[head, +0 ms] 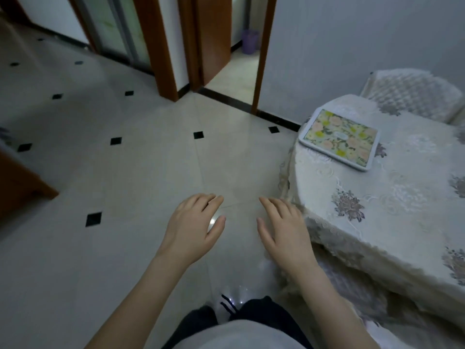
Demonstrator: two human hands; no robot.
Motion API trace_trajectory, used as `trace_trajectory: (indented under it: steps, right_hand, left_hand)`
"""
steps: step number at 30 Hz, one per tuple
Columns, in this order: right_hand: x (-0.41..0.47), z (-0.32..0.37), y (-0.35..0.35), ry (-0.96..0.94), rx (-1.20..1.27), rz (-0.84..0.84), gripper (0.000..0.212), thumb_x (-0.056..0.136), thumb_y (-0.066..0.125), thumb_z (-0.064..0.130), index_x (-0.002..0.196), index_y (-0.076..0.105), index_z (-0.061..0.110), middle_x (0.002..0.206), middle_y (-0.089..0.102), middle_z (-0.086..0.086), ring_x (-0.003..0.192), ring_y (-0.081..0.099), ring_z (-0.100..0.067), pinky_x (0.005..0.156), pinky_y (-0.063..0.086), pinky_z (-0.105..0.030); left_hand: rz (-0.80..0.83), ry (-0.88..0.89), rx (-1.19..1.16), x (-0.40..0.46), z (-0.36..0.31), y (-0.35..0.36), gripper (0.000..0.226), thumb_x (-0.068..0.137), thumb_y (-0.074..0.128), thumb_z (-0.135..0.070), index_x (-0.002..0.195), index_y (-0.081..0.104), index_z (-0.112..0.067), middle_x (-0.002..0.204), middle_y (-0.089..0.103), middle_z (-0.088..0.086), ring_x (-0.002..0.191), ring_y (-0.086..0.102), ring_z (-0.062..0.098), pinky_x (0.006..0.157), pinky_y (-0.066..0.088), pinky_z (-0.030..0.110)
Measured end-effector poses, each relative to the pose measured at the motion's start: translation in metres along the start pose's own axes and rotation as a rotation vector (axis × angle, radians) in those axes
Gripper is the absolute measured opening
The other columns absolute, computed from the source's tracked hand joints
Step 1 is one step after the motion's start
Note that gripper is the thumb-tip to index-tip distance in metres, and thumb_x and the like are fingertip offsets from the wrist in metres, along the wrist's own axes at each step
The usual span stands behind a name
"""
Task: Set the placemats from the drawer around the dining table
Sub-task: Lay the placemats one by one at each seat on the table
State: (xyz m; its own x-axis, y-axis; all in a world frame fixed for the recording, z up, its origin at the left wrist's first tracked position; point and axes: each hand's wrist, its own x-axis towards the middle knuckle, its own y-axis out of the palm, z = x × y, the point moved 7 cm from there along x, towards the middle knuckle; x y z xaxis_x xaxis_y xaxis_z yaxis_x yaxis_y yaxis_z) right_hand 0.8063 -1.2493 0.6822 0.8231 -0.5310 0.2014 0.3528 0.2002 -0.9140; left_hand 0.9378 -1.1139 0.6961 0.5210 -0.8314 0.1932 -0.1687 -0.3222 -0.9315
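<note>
Empty-handed, left hand [193, 222] and right hand [284, 227] hang open at lower centre; one floral placemat [339, 139] lies on the table [402, 210] at upper right, long axis slanting down-right, nearer the right hand.

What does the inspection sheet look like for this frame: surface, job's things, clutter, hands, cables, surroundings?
Surface: round dining table under a pale floral tablecloth, at the right.
Job's things: one floral placemat lies flat near the table's far edge; no drawer in view.
Clutter: nothing seen.
Hands: left hand and right hand are both empty, fingers relaxed, held over the floor beside the table.
Cables: nothing seen.
Surroundings: tiled floor with black diamond insets, wooden doorway, purple bin beyond it, covered chair behind the table.
</note>
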Motion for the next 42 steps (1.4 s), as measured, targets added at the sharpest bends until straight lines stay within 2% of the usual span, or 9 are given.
trace_trajectory:
  steps: [6,11,16,24,28,36,42]
  right_hand:
    - [0.054,-0.013,0.007,0.147,-0.086,-0.001,0.050,0.095,0.034,0.040,0.140,0.045,0.019,0.137,0.052,-0.008,0.133,0.039,-0.032,0.107,0.034,-0.052]
    - [0.114,-0.045,0.036,0.234,-0.092,0.047,0.052,0.097,0.029,0.043,0.144,0.040,0.022,0.144,0.047,-0.007,0.138,0.034,-0.032,0.112,0.029,-0.050]
    - [0.202,-0.081,0.053,0.279,-0.072,0.028,0.052,0.096,0.032,0.042,0.143,0.043,0.020,0.140,0.051,-0.009,0.134,0.041,-0.034,0.109,0.033,-0.051]
    - [0.317,-0.146,0.026,0.360,-0.075,-0.044,0.052,0.097,0.031,0.042,0.142,0.043,0.021,0.141,0.049,-0.007,0.136,0.037,-0.031,0.109,0.030,-0.045]
    - [0.346,-0.178,0.023,0.452,-0.084,-0.050,0.051,0.097,0.028,0.042,0.143,0.040,0.022,0.144,0.046,-0.006,0.137,0.034,-0.030,0.113,0.028,-0.047]
    - [0.391,-0.237,0.036,0.731,-0.095,-0.129,0.052,0.097,0.029,0.041,0.143,0.042,0.021,0.142,0.049,-0.007,0.135,0.038,-0.031,0.110,0.032,-0.050]
    - [0.436,-0.269,0.026,0.995,-0.140,-0.240,0.053,0.098,0.026,0.045,0.144,0.040,0.022,0.146,0.045,-0.005,0.138,0.035,-0.027,0.113,0.028,-0.046]
  left_hand:
    - [0.043,0.146,-0.084,0.087,0.025,0.019,0.050,0.094,0.035,-0.040,0.127,0.060,-0.011,0.124,0.062,0.005,0.117,0.055,0.026,0.099,0.044,0.041]
    - [0.121,0.248,-0.050,0.156,0.036,0.060,0.051,0.095,0.035,-0.041,0.136,0.052,-0.016,0.138,0.053,0.005,0.130,0.045,0.028,0.109,0.034,0.045]
    - [0.198,0.300,-0.009,0.244,0.054,0.086,0.051,0.094,0.036,-0.042,0.136,0.052,-0.018,0.137,0.054,0.005,0.130,0.046,0.028,0.106,0.038,0.046]
    - [0.167,0.396,-0.014,0.404,0.046,0.082,0.051,0.096,0.034,-0.042,0.136,0.051,-0.016,0.136,0.054,0.008,0.129,0.046,0.030,0.106,0.038,0.048]
    - [0.181,0.473,-0.046,0.462,0.031,0.097,0.052,0.095,0.035,-0.042,0.136,0.051,-0.016,0.137,0.054,0.007,0.130,0.045,0.029,0.107,0.036,0.047]
    - [0.338,0.779,-0.092,0.560,-0.001,0.166,0.052,0.092,0.037,-0.043,0.133,0.055,-0.015,0.132,0.058,0.007,0.124,0.050,0.030,0.103,0.041,0.046]
    - [0.384,1.034,-0.154,0.659,-0.037,0.176,0.051,0.091,0.037,-0.044,0.132,0.054,-0.018,0.131,0.058,0.005,0.123,0.051,0.028,0.099,0.043,0.044]
